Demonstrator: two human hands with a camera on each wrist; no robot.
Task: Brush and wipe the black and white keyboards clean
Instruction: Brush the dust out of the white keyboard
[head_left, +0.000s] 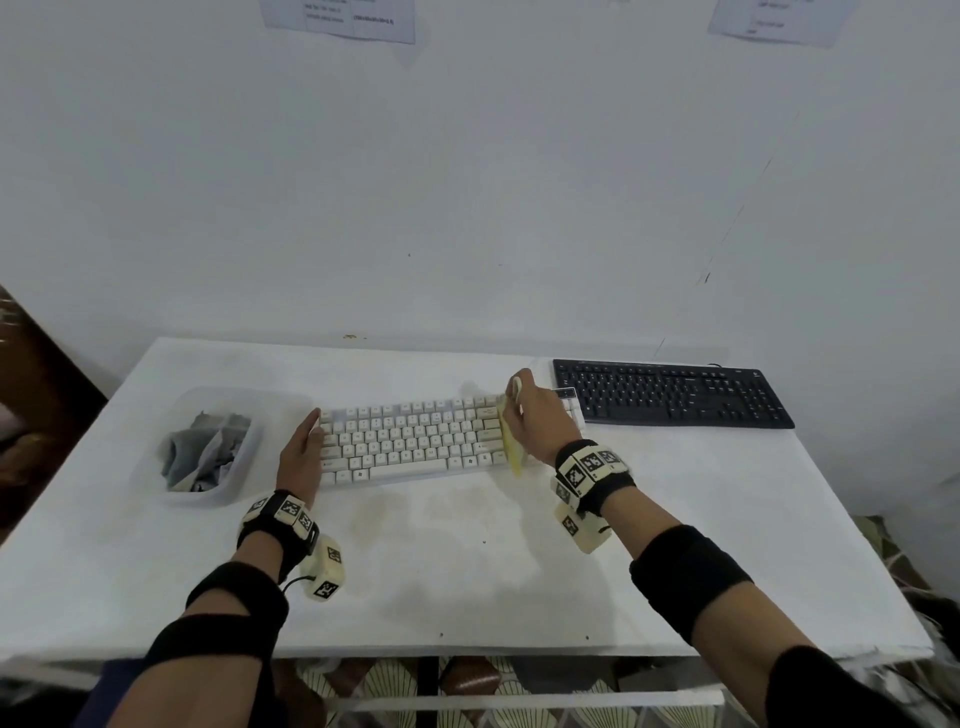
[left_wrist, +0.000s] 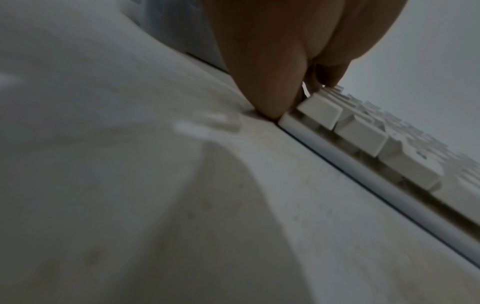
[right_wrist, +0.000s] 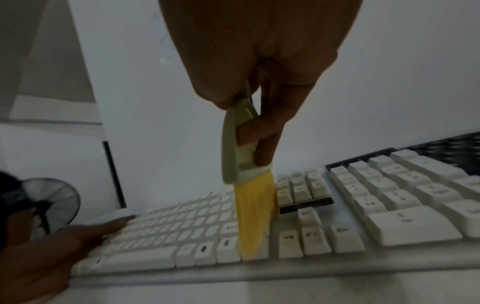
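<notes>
A white keyboard (head_left: 410, 441) lies in the middle of the white table (head_left: 467, 571); its keys (right_wrist: 389, 195) fill the right wrist view. My right hand (head_left: 535, 415) grips a pale green brush (right_wrist: 233, 148) by its handle, and the yellow bristles (right_wrist: 253, 216) touch the keys near the right end of the main block. My left hand (head_left: 304, 447) lies with straight fingers against the keyboard's left edge (left_wrist: 285, 121). The black keyboard (head_left: 670, 395) sits at the back right, untouched.
A clear plastic tub (head_left: 208, 447) holding crumpled grey cloths stands left of the white keyboard. A white wall rises behind the table. Papers (head_left: 337, 18) hang on it. A standing fan (right_wrist: 49, 203) shows at the left in the right wrist view.
</notes>
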